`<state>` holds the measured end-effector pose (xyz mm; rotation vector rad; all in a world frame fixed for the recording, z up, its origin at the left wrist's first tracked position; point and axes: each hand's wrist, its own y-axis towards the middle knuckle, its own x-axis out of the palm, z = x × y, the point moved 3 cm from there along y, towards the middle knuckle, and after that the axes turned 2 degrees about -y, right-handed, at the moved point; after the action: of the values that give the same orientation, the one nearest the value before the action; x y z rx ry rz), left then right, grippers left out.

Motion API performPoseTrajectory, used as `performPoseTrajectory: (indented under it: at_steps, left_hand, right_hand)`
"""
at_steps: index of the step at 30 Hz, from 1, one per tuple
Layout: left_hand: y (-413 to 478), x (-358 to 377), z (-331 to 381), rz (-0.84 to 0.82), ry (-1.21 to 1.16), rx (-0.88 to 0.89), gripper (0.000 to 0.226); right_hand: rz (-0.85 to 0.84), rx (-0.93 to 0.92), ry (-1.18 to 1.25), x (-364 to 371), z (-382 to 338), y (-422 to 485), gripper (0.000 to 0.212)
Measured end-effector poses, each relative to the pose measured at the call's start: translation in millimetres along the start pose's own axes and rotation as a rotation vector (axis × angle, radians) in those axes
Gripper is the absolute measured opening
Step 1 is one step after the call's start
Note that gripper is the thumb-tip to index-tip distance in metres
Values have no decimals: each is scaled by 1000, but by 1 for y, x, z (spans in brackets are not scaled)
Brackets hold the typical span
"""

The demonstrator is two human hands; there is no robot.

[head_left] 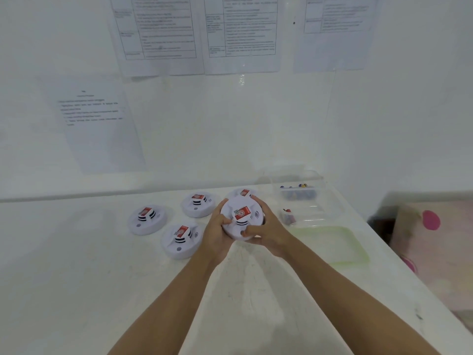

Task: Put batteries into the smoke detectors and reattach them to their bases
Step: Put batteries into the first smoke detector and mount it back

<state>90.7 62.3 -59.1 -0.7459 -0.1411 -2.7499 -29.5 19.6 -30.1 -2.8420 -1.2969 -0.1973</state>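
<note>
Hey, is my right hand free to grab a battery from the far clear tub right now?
Probably not yet: the right hand grips the held detector with the left hand. The path to the far tub looks unobstructed.

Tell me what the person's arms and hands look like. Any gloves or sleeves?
No gloves, no sleeves in view. The left hand and right hand are bare; so are the left forearm and right forearm, down to the picture's bottom edge. No watch or bracelet shows on either wrist.
</note>
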Motion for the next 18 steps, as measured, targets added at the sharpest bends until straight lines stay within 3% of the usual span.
performPoseTrajectory:
  at_steps: [3, 6, 18]
  left_hand:
    - [-2, 0, -5, 47, -2, -13, 73]
    - [2, -1, -13, 69, 2, 0, 57]
    - [8, -3, -27, 109, 37, 15, 65]
  right_hand:
    - [26, 6, -42, 1, 1, 1, 57]
    - [27, 13, -60, -2, 3, 1, 55]
    - [41, 9, -70, -16, 17, 3, 53]
